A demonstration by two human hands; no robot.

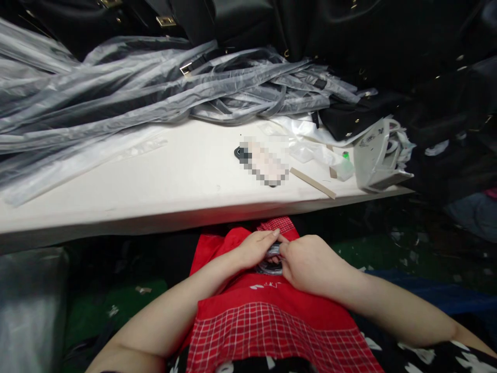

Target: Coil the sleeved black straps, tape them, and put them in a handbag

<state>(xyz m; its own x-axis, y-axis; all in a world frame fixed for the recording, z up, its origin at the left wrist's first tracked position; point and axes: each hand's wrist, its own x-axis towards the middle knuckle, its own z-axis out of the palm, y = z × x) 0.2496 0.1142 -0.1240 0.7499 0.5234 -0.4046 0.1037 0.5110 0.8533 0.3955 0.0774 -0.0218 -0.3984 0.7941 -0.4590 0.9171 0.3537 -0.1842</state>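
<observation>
Over my lap, both hands are closed around a rolled black strap in clear plastic wrapping (271, 267). My left hand (261, 247) curls over it from the left, thumb on top. From the right, my right hand (306, 261) grips the same bundle, its fingertips meeting those of the left. Much of the bundle is hidden by my fingers and palms. Beneath it lies a red apron (267, 295) with a checked pocket. Beyond the table edge is a long pile of plastic-sleeved black straps (155, 93), some with gold-coloured buckles.
On the white table (186, 171) lie a phone, partly blurred out (244, 153), a narrow tan strip (312, 183) and crumpled clear plastic (310, 151). A white tape dispenser (375, 155) stands at the right end. Black bags (248, 26) crowd the back. Scraps litter the green floor (151, 292).
</observation>
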